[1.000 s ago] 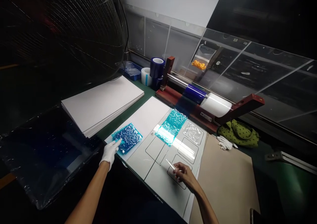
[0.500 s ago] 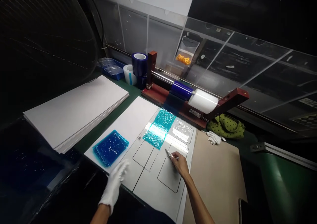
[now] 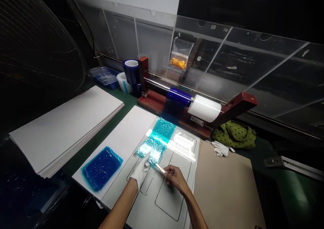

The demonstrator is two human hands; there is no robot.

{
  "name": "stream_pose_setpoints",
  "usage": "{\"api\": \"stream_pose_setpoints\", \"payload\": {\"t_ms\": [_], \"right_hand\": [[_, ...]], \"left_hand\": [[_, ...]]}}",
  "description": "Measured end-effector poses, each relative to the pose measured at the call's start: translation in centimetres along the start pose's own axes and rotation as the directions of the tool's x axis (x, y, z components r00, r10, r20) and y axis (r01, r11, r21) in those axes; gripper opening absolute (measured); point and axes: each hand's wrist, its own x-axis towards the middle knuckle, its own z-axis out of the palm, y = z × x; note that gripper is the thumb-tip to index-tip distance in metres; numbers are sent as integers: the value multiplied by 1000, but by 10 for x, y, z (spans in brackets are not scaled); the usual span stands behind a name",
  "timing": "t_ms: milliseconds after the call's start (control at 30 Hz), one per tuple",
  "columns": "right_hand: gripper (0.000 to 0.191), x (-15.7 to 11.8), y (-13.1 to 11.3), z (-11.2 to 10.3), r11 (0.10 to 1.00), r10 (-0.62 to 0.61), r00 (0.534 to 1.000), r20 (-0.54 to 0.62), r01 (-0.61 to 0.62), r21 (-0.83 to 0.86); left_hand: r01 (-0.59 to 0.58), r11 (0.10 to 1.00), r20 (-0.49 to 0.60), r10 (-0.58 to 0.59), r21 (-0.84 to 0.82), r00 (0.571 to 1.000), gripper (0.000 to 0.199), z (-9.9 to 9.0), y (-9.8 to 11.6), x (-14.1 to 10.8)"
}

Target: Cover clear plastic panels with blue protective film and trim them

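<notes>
My left hand (image 3: 141,171), in a white glove, reaches to the near edge of a teal film piece (image 3: 151,149), its fingers close together; whether they pinch the film is too small to tell. My bare right hand (image 3: 174,177) grips a thin pale tool (image 3: 160,169), whose tip is by the film's near corner. Both hands are over a grey board (image 3: 144,202) marked with dark rounded outlines. A dark blue film stack (image 3: 102,168) lies on white paper (image 3: 126,131) at the left. Blue film runs down from a blue roll (image 3: 179,96) onto the board.
A white roll (image 3: 205,107) shares the red stand (image 3: 174,112). White sheets (image 3: 68,124) are stacked at the left. Brown board (image 3: 227,185), a white glove (image 3: 221,148) and a green dotted bag (image 3: 235,134) are at the right. Spare rolls (image 3: 131,72) stand behind.
My left hand has moved right and up to the teal film. My right hand has come slightly down and left with the tool. The camera view has shifted a little.
</notes>
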Motion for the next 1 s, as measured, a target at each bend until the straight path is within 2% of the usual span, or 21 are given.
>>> {"api": "stream_pose_setpoints", "payload": {"t_ms": [100,233,400,500,600,767,1000], "right_hand": [[23,-5,-1,-8,1000,0,1000,-29,1,26],[25,-19,-1,-17,1000,4,997,-74,-2,30],[27,-39,8,-14,998,43,994,-105,-38,50],[26,-48,14,-5,998,49,994,-98,-45,44],[27,-53,13,8,998,57,995,-76,-56,18],[29,-59,8,22,999,28,998,-59,-31,-38],[29,-64,8,24,998,16,998,-66,-19,-56]], "left_hand": [[-26,999,-92,28,23,995,23,0,-1,5],[-26,999,-167,32,38,985,29,-21,-9,-16],[-93,996,-262,90,-3,961,51,-69,-7,-66],[-140,990,-333,121,-32,935,55,-105,5,-91],[-163,986,-389,136,-37,911,55,-142,21,-106],[-162,987,-443,146,3,884,54,-185,36,-107],[-166,978,-396,202,125,896,48,-212,42,-91]]}}
